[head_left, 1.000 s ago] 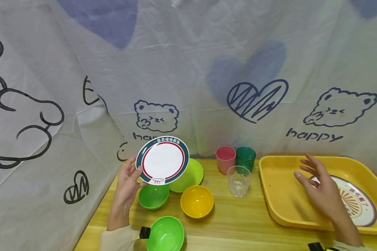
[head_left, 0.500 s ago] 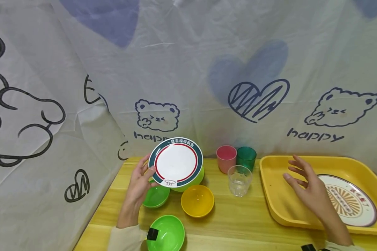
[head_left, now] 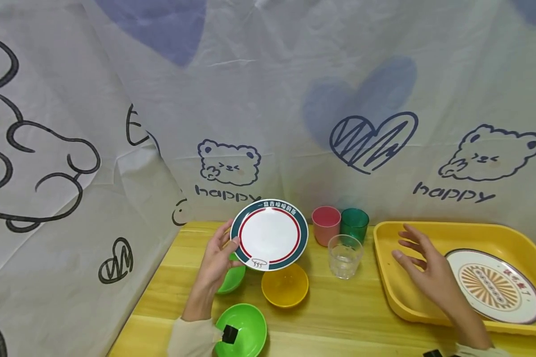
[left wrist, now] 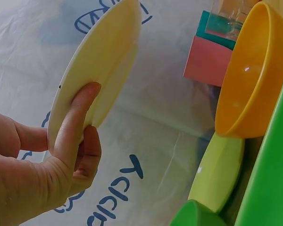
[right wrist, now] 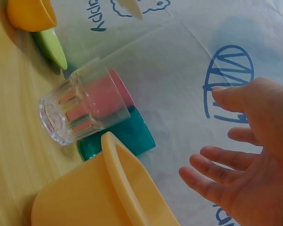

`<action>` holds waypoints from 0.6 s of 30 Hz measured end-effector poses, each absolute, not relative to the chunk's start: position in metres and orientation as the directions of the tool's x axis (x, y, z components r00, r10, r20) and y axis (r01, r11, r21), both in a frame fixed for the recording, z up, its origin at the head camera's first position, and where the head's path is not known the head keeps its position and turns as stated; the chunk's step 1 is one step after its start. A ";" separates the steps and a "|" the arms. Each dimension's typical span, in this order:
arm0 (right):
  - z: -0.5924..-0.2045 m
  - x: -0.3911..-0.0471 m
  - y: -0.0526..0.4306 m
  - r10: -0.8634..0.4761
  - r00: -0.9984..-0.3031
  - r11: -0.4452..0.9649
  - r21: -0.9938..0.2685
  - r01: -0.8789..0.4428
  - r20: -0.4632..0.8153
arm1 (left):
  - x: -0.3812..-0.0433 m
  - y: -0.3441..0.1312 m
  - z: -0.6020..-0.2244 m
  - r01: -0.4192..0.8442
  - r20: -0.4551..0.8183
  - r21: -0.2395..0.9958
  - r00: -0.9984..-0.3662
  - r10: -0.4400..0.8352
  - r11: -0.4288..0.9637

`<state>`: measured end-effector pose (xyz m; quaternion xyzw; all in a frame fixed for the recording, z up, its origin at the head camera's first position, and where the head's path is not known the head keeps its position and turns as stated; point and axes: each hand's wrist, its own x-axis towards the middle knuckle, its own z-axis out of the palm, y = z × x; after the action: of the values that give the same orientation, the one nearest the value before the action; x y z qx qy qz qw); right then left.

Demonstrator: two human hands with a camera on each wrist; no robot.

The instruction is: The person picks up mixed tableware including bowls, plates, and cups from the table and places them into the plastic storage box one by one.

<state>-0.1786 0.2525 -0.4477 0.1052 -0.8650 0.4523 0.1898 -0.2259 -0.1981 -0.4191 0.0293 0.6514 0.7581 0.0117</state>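
Observation:
My left hand pinches the left rim of a white plate with a dark teal border and a red ring. The plate is raised over the table, its face tilted toward me. In the left wrist view, the thumb and fingers clasp its edge and its pale underside shows. Below it stand a yellow bowl and a partly covered green bowl. My right hand hovers over the left part of a yellow tray, fingers spread and holding nothing. A white plate with a sunburst pattern lies in that tray.
A clear glass, a pink cup and a teal cup stand between the bowls and the tray. Another green bowl sits near my left sleeve. A lime plate lies behind the yellow bowl. A printed cloth hangs behind.
My left hand has carried the teal-bordered plate to the right, from over the green bowl and lime plate to above the yellow bowl. My right hand has drifted left over the tray.

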 end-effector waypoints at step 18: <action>-0.452 -0.179 0.224 -0.081 -0.951 0.516 -0.804 -0.296 0.298 | -0.221 -0.172 -0.425 -0.006 0.019 0.988 -0.987 0.160 -0.155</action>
<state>-0.1788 0.2237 -0.4521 0.1091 -0.8633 0.4798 0.1120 -0.2212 -0.1716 -0.4246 0.0596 0.6477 0.7575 0.0549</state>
